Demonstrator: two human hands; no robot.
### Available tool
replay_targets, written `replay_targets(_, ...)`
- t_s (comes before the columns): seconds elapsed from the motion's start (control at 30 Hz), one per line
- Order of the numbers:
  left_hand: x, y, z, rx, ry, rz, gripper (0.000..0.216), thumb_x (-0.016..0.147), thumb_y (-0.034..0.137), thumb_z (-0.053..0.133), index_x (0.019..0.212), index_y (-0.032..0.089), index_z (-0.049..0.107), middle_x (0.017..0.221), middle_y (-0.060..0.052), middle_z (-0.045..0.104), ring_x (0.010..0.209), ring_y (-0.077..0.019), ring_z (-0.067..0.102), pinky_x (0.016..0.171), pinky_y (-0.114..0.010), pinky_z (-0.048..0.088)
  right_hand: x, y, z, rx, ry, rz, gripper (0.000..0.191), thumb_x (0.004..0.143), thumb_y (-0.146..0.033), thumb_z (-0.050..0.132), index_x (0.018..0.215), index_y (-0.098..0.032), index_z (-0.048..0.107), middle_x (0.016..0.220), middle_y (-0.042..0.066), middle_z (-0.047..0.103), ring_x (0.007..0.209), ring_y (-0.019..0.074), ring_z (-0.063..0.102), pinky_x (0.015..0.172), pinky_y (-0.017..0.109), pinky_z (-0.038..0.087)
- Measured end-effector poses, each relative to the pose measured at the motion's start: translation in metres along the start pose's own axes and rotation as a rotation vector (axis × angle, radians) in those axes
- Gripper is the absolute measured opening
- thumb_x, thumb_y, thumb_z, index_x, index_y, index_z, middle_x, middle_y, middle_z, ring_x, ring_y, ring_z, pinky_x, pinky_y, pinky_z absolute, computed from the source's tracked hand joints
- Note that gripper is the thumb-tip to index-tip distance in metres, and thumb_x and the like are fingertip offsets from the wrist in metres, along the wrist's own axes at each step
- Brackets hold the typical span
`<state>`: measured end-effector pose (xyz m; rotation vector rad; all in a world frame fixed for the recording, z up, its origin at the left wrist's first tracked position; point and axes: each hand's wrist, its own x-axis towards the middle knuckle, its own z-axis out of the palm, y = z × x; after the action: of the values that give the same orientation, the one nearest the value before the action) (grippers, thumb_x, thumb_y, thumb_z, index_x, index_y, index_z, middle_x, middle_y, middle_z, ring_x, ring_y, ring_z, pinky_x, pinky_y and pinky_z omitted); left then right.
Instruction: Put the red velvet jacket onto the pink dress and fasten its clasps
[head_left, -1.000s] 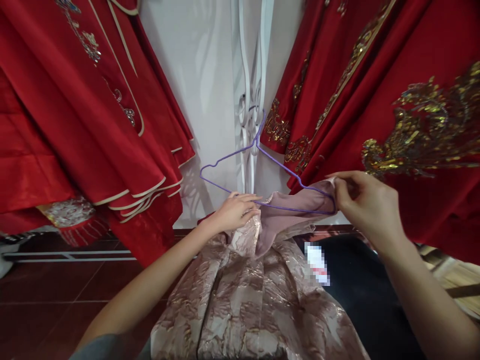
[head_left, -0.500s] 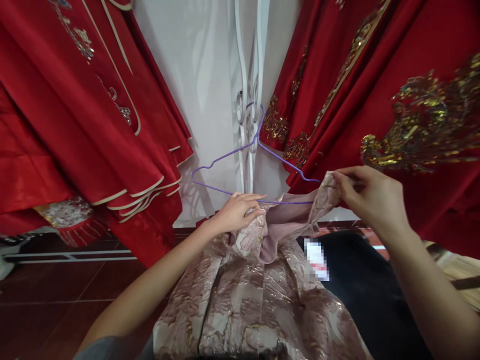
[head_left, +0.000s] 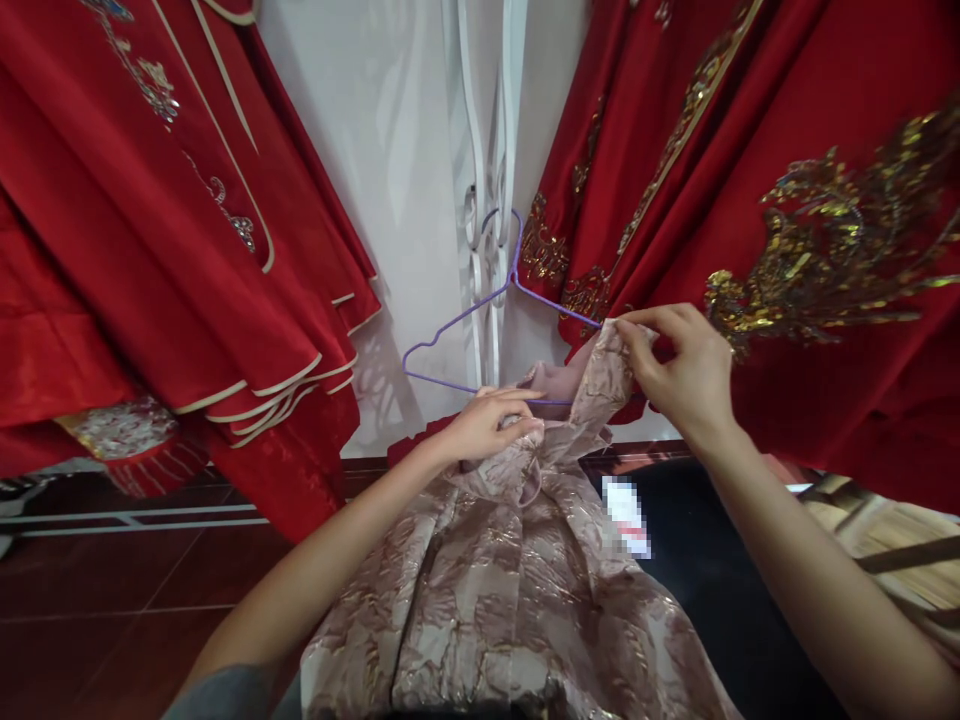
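Observation:
A purple hanger [head_left: 457, 318] hangs by its hook on a white scrolled metal stand. Below it is a pink-and-gold brocade dress [head_left: 480, 600] with a dusty pink lining. My right hand [head_left: 686, 370] pinches the dress's right shoulder edge, which covers the hanger's right end. My left hand [head_left: 491, 425] grips the left part of the dress's top, close to the hanger's lower bar. The hanger's left end is bare. A white tag [head_left: 626, 515], blurred out, lies beside the dress against something black.
Red garments with cream piping [head_left: 247, 250] hang at the left. More red garments with gold sequin embroidery [head_left: 817, 250] hang at the right. The white metal stand [head_left: 480, 150] rises against a pale wall. Dark red floor tiles [head_left: 97, 620] show at lower left.
My right hand has moved left and slightly up, bringing the dress's right shoulder over the hanger's right end. My left hand keeps its hold, a little farther right.

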<state>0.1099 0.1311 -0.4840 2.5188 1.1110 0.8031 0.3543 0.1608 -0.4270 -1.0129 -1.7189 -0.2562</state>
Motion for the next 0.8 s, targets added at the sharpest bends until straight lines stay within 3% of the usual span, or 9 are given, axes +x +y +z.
replay_targets(0.13, -0.004, 0.000, 0.004, -0.003, 0.078, -0.005, 0.025, 0.097, 0.038, 0.044, 0.088, 0.024, 0.063, 0.135, -0.002, 0.059, 0.128, -0.0191, 0.051, 0.105, -0.043, 0.032, -0.007, 0.005, 0.020, 0.017, -0.134, 0.125, 0.022, 0.094, -0.035, 0.046, 0.101, -0.024, 0.063, 0.083, 0.004, 0.070, 0.072, 0.0214, 0.065, 0.065, 0.031, 0.043)
replay_targets(0.27, -0.017, 0.000, -0.011, 0.044, 0.235, -0.009, 0.024, 0.099, 0.034, 0.039, 0.093, 0.023, 0.060, 0.130, -0.003, 0.062, 0.123, -0.0184, 0.054, 0.104, -0.041, 0.033, -0.011, 0.013, 0.030, 0.004, -0.207, 0.087, 0.022, 0.094, -0.037, 0.045, 0.099, -0.023, 0.061, 0.088, 0.006, 0.072, 0.081, 0.0242, 0.066, 0.068, 0.032, 0.041)
replay_targets(0.33, -0.028, -0.008, -0.027, 0.153, 0.490, -0.043, 0.023, 0.098, 0.033, 0.041, 0.092, 0.022, 0.060, 0.122, -0.004, 0.064, 0.118, -0.0188, 0.055, 0.104, -0.040, 0.033, -0.010, 0.019, 0.032, 0.008, -0.199, 0.070, 0.023, 0.094, -0.040, 0.047, 0.095, -0.023, 0.063, 0.089, 0.006, 0.072, 0.083, 0.0244, 0.066, 0.071, 0.032, 0.041)
replay_targets(0.43, -0.046, -0.034, -0.055, 0.292, 1.053, -0.168, 0.023, 0.095, 0.036, 0.046, 0.087, 0.020, 0.060, 0.104, -0.006, 0.062, 0.104, -0.0189, 0.056, 0.094, -0.034, 0.040, -0.006, 0.028, 0.033, 0.016, -0.169, 0.081, 0.025, 0.093, -0.042, 0.048, 0.090, -0.023, 0.064, 0.085, 0.005, 0.072, 0.080, 0.0238, 0.066, 0.072, 0.032, 0.041)
replay_targets(0.5, -0.059, -0.057, -0.069, 0.282, 1.230, -0.291, 0.025, 0.094, 0.038, 0.047, 0.086, 0.019, 0.060, 0.094, -0.005, 0.060, 0.091, -0.0167, 0.056, 0.084, -0.029, 0.043, -0.004, 0.032, 0.035, 0.020, -0.158, 0.097, 0.026, 0.092, -0.044, 0.050, 0.087, -0.023, 0.064, 0.083, 0.005, 0.072, 0.078, 0.0235, 0.066, 0.072, 0.032, 0.040)
replay_targets(0.63, -0.081, -0.095, -0.074, 0.079, 1.096, -0.518, 0.030, 0.090, 0.043, 0.049, 0.080, 0.017, 0.062, 0.068, 0.001, 0.057, 0.063, -0.0137, 0.050, 0.063, -0.025, 0.040, -0.003, 0.033, 0.041, 0.044, -0.160, 0.103, 0.029, 0.092, -0.047, 0.049, 0.085, -0.022, 0.064, 0.079, 0.004, 0.072, 0.071, 0.0216, 0.066, 0.069, 0.030, 0.040)
replay_targets(0.8, -0.097, -0.113, -0.063, 0.022, 0.990, -0.586, 0.033, 0.085, 0.045, 0.050, 0.079, 0.016, 0.064, 0.072, -0.002, 0.064, 0.065, -0.0157, 0.053, 0.064, -0.026, 0.040, -0.004, 0.031, 0.045, 0.033, -0.155, 0.105, 0.028, 0.091, -0.046, 0.050, 0.084, -0.023, 0.064, 0.077, 0.004, 0.071, 0.069, 0.0217, 0.065, 0.067, 0.030, 0.039)
